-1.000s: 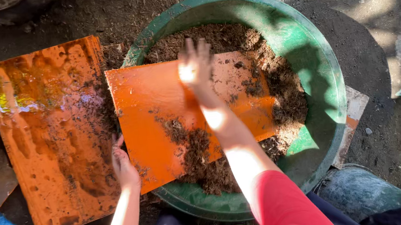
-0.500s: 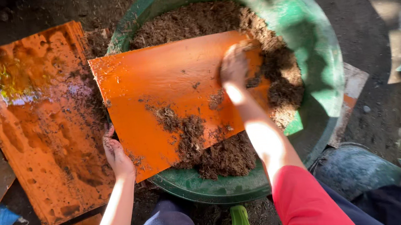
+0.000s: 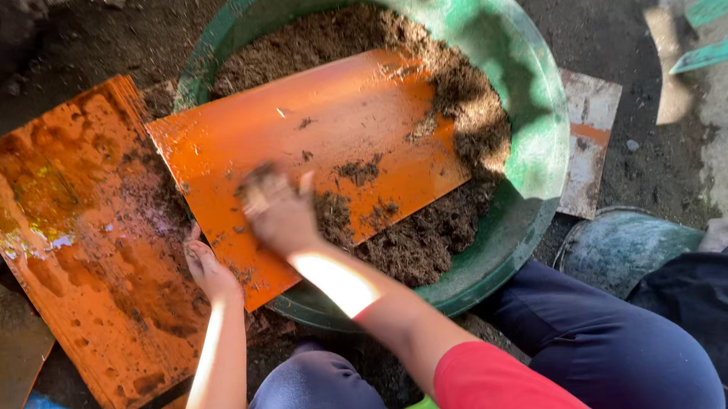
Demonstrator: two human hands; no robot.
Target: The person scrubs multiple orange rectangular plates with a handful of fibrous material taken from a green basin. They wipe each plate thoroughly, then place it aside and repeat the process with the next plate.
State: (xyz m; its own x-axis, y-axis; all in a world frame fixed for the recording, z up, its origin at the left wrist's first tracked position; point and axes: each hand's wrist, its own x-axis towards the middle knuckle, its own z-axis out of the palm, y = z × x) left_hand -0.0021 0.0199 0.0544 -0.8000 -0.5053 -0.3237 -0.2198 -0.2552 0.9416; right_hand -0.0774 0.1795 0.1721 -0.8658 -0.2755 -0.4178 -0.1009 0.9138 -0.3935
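The green basin of brown soil carries the orange sheet slanted across its rim. The right hand, blurred, has swept from the sheet's far edge to its near end, fingers spread flat, so most soil is off; the left hand grips the near corner

The flat orange rectangular sheet looks smooth and slightly glossy, smeared with crumbly matt brown soil. The round green plastic basin is smooth; the second orange sheet gleams wet.
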